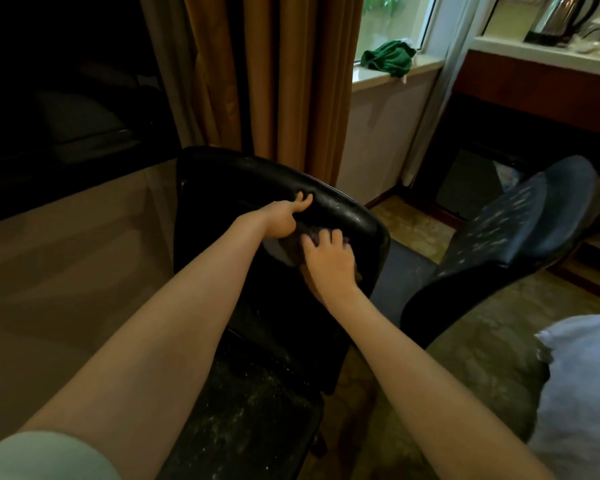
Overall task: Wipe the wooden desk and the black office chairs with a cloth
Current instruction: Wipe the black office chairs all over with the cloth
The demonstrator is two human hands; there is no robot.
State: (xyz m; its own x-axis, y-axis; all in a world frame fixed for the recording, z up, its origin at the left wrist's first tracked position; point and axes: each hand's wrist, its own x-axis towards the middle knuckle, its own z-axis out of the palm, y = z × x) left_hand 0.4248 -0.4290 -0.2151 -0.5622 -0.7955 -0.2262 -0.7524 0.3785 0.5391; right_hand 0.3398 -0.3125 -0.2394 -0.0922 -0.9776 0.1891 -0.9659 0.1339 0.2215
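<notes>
Left hand [284, 216] is clamped on the top rim of the near chair [239, 178], thumb over the front, fingers wrapped behind and out of sight. Right hand [329, 265] has its fingers bent over the dark cloth [310, 234], bunched against the backrest just below that rim. The cloth looks soft and limp, best held wadded in the palm. The backrest looks stiff and slick, and an office chair will likely swing unless braced at the rim. The second chair [499, 244] stands to the right, flecked pale. The wooden worktop [66, 254] runs along the left. Most of the cloth hides under the hand, and the far left is too dark to read.
</notes>
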